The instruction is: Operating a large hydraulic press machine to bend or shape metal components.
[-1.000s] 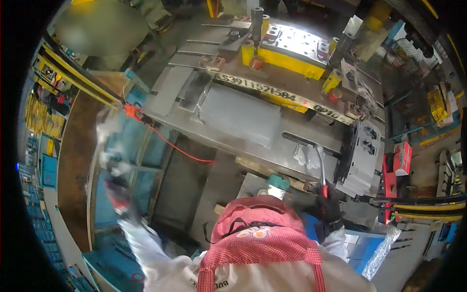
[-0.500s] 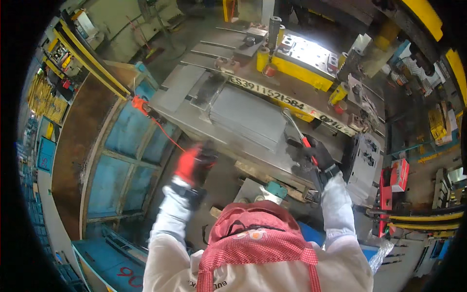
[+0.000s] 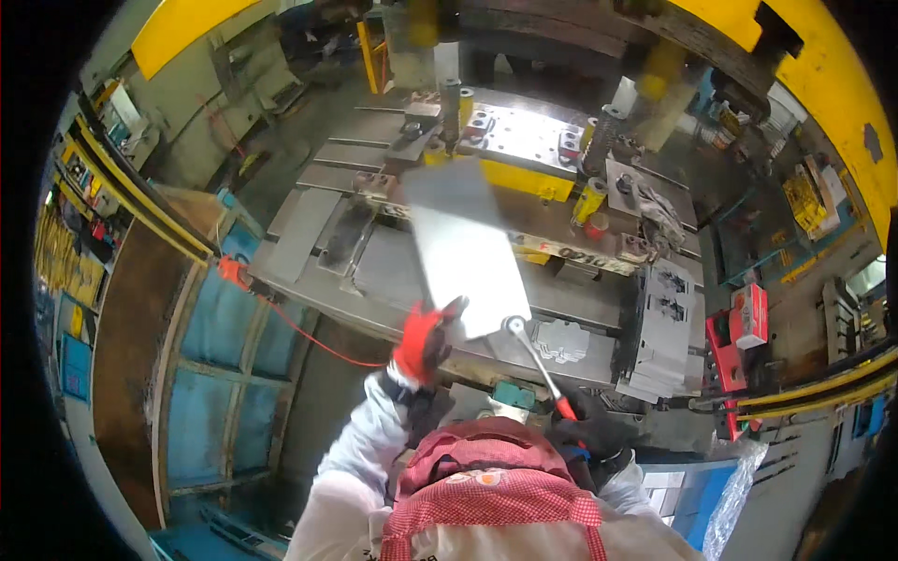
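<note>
A flat grey metal sheet (image 3: 463, 248) is held up at a slant over the front of the press bed, its far end blurred. My left hand (image 3: 423, 344), in a red and black glove, grips its near left edge. In my right hand (image 3: 591, 430), black-gloved and low on the right, is a pick-up tool (image 3: 538, 365) with a red handle, a metal rod and a round head. That head touches the sheet's near right corner. Behind and left of the raised sheet lies a stack of plain metal sheets (image 3: 385, 269), partly covered by it.
A yellow-sided die (image 3: 533, 179) with upright guide posts stands at the back. On the bed's right lie a cut-out metal piece (image 3: 561, 342) and stacked punched plates (image 3: 662, 341). A red cable (image 3: 313, 341) hangs at left; a red-and-white box (image 3: 749, 318) stands far right.
A sheet has come up off the stack toward me. My left hand has moved right and taken its edge; my right hand has drawn back with the tool. The view has shifted.
</note>
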Demonstrator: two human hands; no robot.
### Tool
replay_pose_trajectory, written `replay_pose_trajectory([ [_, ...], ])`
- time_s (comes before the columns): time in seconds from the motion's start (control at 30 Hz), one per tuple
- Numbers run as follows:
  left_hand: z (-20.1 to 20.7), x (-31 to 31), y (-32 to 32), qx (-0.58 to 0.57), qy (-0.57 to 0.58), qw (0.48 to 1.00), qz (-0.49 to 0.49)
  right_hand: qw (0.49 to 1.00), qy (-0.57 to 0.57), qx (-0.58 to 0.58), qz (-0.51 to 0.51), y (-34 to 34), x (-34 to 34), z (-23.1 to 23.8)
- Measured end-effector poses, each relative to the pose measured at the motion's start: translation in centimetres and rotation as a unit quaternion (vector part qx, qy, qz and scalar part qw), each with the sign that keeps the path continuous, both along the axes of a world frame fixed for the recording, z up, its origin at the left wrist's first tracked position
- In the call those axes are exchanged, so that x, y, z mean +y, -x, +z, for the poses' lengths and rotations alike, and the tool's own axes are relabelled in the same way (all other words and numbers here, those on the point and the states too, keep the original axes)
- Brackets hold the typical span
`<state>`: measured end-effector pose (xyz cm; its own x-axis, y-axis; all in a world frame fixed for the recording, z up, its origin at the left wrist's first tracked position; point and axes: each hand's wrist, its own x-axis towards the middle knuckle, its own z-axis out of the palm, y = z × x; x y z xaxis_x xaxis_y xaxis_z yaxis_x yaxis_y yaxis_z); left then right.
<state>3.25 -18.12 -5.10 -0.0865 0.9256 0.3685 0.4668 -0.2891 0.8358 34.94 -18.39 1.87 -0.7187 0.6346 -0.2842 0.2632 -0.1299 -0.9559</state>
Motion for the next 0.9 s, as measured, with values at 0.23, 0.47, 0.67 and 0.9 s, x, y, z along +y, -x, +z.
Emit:
replay_pose_trajectory([
  [0.23, 2.7, 16.1, 2.1, -0.19, -0.051, 0.965, -0.173, 0.989, -0.028, 0.082, -0.119, 2.3, 6.0, 2.3],
  [0.47, 0.8, 22.2, 4.1, -0.294, 0.019, 0.933, -0.208, 0.983, 0.005, 0.13, -0.13, 4.2, 11.4, 2.0],
  [0.67, 4.2, 17.5, 1.2, -0.6, 0.179, 0.763, -0.159, 0.983, 0.014, 0.145, -0.115, 5.5, 11.9, -0.5],
  [0.9, 0.3, 18.3, 0.0, -0.567, 0.085, 0.814, -0.089, 0.983, 0.056, 0.137, -0.107, 5.9, 12.1, 1.0],
])
